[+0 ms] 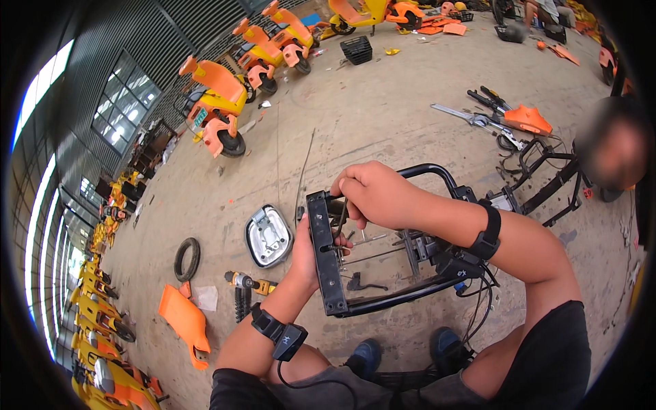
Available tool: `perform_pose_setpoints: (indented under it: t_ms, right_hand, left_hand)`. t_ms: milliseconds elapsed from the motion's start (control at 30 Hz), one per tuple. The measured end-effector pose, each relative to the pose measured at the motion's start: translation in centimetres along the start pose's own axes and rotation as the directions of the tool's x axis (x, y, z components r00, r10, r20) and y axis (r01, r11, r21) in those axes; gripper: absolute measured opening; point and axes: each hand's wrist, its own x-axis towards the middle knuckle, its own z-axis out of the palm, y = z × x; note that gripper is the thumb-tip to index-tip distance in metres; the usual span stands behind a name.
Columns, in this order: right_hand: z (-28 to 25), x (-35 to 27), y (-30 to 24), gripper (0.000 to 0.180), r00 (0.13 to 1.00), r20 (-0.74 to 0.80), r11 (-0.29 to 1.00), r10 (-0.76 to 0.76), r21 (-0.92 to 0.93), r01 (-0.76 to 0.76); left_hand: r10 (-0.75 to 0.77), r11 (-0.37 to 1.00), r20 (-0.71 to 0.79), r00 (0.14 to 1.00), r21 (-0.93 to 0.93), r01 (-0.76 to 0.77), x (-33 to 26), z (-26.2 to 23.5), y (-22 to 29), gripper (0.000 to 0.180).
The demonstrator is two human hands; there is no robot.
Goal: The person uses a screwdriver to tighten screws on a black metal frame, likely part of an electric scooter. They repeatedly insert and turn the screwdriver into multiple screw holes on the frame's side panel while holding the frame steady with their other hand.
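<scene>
Across a stained concrete floor [383, 109] we look down from the middle of a large hall, its corrugated wall [198, 34] pierced by a gridded window [126, 96] on our left. Yellow-and-orange scooters [219, 85] stand beyond us, with more in a curving row at the far left, and a black crate [357, 50] sits farther off.

Right before us, above our blue shoes [365, 357], is a black metal frame [389, 303], its flat end plate [322, 249] toward our left. Our left hand [307, 256] is wrapped round that plate, fingertips showing through on the inner side. Our right hand [376, 195] is bent at the plate's upper end, fingers curled together; we cannot tell exactly what they pinch.

Our right forearm passes over the frame and hides part of its tubing, while a dark cable [488, 301] hangs beside it. Through the frame's opening we see a black lever [365, 281] on the ground. To our left lie a silver shell with a black rim [268, 236], a tyre [186, 259], a power tool [241, 279] and an orange panel [184, 324]. Ahead to our right, hand tools [488, 100] lie near an orange part [528, 119], and another person [615, 143] is close by at the right edge, blurred.
</scene>
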Motion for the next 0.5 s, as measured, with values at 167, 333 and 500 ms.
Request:
perform_pose_setpoints:
  t_ms: [167,333,500]
  right_hand:
    - [1.0,0.9,-0.5,0.029,0.999,0.025,0.999,-0.033,-0.027,0.034]
    - [2.5,-0.8,-2.5,0.027,0.993,0.0,0.958,-0.117,-0.263,0.113]
    - [3.0,-1.8,-2.1,0.023,0.966,0.026,0.84,-0.259,-0.488,0.238]
  left_hand:
    - [-0.01,1.0,-0.019,1.0,0.007,0.01,0.2,-0.5,-0.2,0.073]
    - [0.044,0.999,0.003,0.999,-0.002,-0.044,-0.7,0.0,0.6,0.064]
    - [0.062,0.997,0.011,0.998,-0.053,-0.061,0.3,0.0,-0.1,0.059]
